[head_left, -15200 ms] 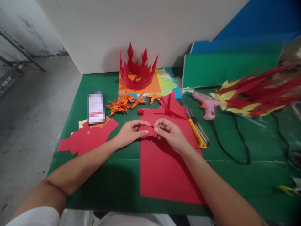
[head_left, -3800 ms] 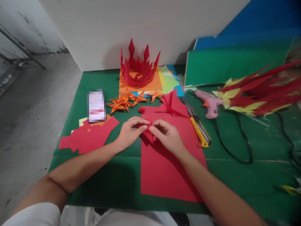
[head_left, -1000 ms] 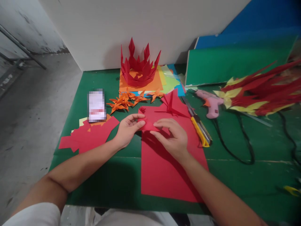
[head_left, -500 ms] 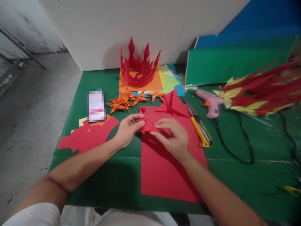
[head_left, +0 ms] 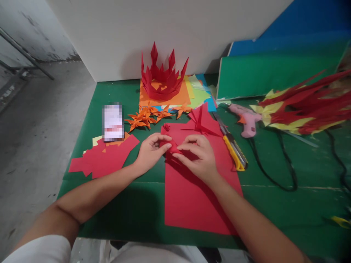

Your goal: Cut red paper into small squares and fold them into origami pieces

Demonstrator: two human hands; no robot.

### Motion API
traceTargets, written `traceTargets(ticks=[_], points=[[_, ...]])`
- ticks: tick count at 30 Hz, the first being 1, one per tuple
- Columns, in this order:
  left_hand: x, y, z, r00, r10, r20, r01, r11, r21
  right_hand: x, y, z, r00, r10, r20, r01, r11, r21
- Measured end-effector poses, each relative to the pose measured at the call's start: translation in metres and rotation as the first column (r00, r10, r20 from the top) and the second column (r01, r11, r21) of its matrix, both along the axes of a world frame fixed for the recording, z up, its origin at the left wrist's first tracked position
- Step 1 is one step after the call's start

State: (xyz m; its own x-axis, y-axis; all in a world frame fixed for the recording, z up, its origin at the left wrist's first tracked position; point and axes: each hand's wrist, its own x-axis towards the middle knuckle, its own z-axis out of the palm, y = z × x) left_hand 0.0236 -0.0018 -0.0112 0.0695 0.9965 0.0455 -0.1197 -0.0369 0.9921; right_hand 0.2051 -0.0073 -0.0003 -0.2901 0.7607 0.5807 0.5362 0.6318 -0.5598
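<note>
Between my two hands is a small piece of red paper (head_left: 173, 147), bent and partly covered by fingers. My left hand (head_left: 155, 148) pinches its left side between thumb and fingers. On its right side, my right hand (head_left: 199, 155) grips the edge with thumb and fingertips. Beneath them lies a large red paper sheet (head_left: 197, 204). A small curled red paper rose (head_left: 166, 127) sits at the sheet's top left corner. Folded red paper (head_left: 201, 120) with pointed flaps rests on the sheet's far end. A yellow utility knife (head_left: 231, 149) lies along the sheet's right edge.
A red paper crown (head_left: 161, 87) stands on coloured sheets at the back. Orange paper flowers (head_left: 141, 118) lie before it. A phone (head_left: 113, 122) rests by red scraps (head_left: 104, 160) at left. A pink glue gun (head_left: 248, 120) with black cord and red-yellow paper strips (head_left: 309, 106) are at right.
The small red paper has gone from a flat, spread piece to a more curled shape. My right hand has shifted slightly left, closer to my left hand.
</note>
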Motion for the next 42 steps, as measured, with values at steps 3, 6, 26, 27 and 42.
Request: traceTargets(ticks=[3,6,26,27,42], points=[[0.000,0.000,-0.002,1.000,-0.007,-0.002,0.007,1.000,0.003,0.000,0.001,0.000,1.000,-0.008,0.025,0.007,0.999,0.048],[0.001,-0.001,-0.003,1.000,-0.020,0.013,0.020,1.000,-0.019,0.000,0.001,0.000,0.999,-0.008,0.036,0.005,0.997,0.072],[0.001,0.001,-0.012,0.995,-0.094,-0.017,0.094,0.995,0.028,-0.001,0.001,-0.004,0.999,-0.021,-0.044,0.015,0.991,-0.131],[0.001,0.001,-0.012,0.995,-0.091,-0.029,0.092,0.995,0.028,-0.001,0.001,-0.005,0.998,-0.024,-0.049,0.017,0.991,-0.135],[0.003,-0.001,-0.003,0.998,-0.057,0.001,0.057,0.997,-0.045,-0.001,0.002,-0.005,0.999,0.023,-0.043,-0.028,0.992,-0.120]])
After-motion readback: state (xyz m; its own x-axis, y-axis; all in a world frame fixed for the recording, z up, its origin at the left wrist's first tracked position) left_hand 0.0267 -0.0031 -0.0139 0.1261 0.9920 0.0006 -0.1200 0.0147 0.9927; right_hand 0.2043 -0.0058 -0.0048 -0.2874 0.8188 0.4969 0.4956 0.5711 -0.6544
